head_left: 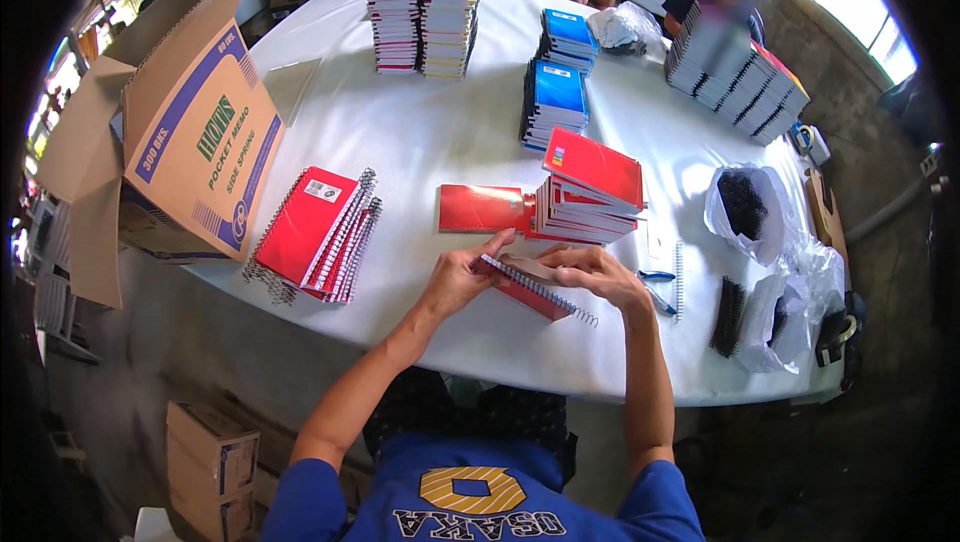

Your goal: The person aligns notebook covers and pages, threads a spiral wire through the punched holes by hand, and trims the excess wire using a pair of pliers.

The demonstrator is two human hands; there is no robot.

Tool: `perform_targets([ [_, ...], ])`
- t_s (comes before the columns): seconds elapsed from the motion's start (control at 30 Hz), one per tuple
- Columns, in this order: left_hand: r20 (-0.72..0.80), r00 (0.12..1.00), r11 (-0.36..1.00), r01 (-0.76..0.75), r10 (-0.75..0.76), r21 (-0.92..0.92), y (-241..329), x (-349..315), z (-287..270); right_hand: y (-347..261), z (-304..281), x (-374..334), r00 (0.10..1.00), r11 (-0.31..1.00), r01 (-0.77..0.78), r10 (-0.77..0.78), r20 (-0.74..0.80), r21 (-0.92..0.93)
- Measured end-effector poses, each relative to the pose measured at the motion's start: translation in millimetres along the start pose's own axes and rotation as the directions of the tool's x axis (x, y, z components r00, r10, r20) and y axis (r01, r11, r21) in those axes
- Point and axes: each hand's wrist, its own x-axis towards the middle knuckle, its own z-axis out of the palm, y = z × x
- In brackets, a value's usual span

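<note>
Between my hands is a small red spiral notebook (535,294), tilted, with its wire coil along the upper edge. The coil's loose end sticks out past the notebook's right end. My left hand (462,277) pinches the left end. My right hand (598,274) is closed over the coil side near the right end; its fingertips are partly hidden. Just beyond lies a pile of red notebooks (590,202), with a red cover (480,209) flat beside it. Right of my right hand are a blue-handled tool (656,276) and a loose coil (679,282).
Coiled red notebooks (313,212) lie at left beside an open carton (205,132). Pink (396,12) and yellow (447,12) stacks and blue notebooks (560,87) stand farther back. Bags of black coils (745,204) line the right edge. A person (728,12) sits behind more stacks (735,82).
</note>
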Motion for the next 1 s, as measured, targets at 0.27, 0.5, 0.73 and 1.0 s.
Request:
perform_targets([
  [0.27,0.106,0.993,0.992,-0.046,0.059,-0.118,11,7,-12,-2,-5,-16,0.978,0.950,-0.136,0.084,-0.189,-0.281],
  [0.5,-0.019,0.998,0.998,-0.065,0.065,-0.002,49,3,-20,26,-2,-55,0.974,0.622,-0.083,-0.115,-0.196,-0.779],
  [0.73,0.090,0.843,0.642,-0.468,0.530,0.608,23,-24,-2,47,-40,-106,0.879,0.369,-0.393,-0.119,-0.462,-0.843],
  [1.0,0.005,0.920,0.579,-0.251,0.393,0.775,28,-38,44,31,12,-102,0.819,0.346,-0.279,-0.401,-0.410,-0.896],
])
